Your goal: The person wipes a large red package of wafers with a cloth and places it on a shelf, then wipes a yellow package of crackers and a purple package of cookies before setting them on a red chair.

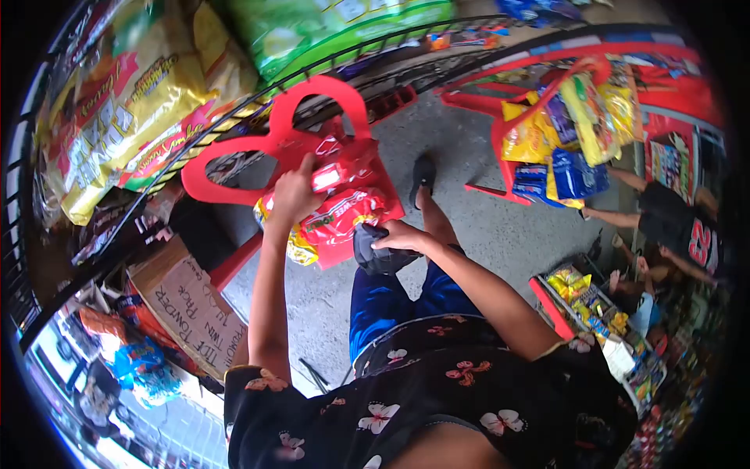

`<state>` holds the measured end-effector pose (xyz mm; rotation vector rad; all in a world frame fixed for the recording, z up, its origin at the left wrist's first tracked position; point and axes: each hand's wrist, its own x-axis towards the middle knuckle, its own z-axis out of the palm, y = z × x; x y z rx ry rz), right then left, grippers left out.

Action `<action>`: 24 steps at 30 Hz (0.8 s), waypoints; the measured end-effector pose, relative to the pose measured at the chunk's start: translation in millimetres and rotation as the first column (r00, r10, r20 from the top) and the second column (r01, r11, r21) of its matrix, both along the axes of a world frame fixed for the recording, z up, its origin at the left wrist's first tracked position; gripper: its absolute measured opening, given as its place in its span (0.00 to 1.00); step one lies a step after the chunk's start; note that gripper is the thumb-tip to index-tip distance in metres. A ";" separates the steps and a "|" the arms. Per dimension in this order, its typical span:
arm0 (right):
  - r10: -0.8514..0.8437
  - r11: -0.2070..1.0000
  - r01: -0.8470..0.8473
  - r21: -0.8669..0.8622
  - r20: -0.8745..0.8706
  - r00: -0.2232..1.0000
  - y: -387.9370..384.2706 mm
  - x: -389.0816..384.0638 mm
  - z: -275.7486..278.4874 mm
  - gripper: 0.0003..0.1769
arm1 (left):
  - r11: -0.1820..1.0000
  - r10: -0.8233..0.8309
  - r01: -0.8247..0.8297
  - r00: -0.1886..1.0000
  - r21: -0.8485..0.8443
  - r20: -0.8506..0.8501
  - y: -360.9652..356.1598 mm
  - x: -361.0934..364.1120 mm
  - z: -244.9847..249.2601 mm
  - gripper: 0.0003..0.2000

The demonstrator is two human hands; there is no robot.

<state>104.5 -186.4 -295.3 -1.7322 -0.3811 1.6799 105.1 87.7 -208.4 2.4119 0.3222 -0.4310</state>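
Observation:
A red plastic chair [319,90] with a heart-shaped back stands in front of me. On its seat lie several shiny red snack packs [348,215], with a yellow-edged pack [301,248] at the left side. My left hand [295,197] rests over the packs, index finger stretched out against the red wrapping; its other fingers are partly hidden. With my right hand [402,237] I grip a dark, soft pouch-like thing [379,252] at the near edge of the seat, thumb on top. What the pouch contains is hidden.
Wire racks [234,109] with large yellow snack bags [144,86] run along the left and back. A cardboard sign [187,305] stands at lower left. Another red chair [500,141] holds yellow and blue packs [574,172]. A person in a black shirt [672,227] is at right.

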 end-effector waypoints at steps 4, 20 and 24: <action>-0.487 0.868 0.484 -0.109 -0.005 0.873 -29.5 36.3 59.7 0.35 | 0.951 0.248 -0.156 0.899 -0.266 0.362 -22.6 -9.2 92.6 0.29; -0.818 0.569 0.288 0.770 0.495 0.293 55.9 81.2 248.3 0.20 | 0.670 0.635 -0.251 0.681 -0.699 0.364 -129.0 -38.1 151.0 0.29; -0.775 0.564 0.039 0.825 0.512 0.370 63.7 20.8 284.7 0.17 | 0.608 0.678 -0.182 0.625 -0.772 0.386 -115.4 -42.8 152.5 0.23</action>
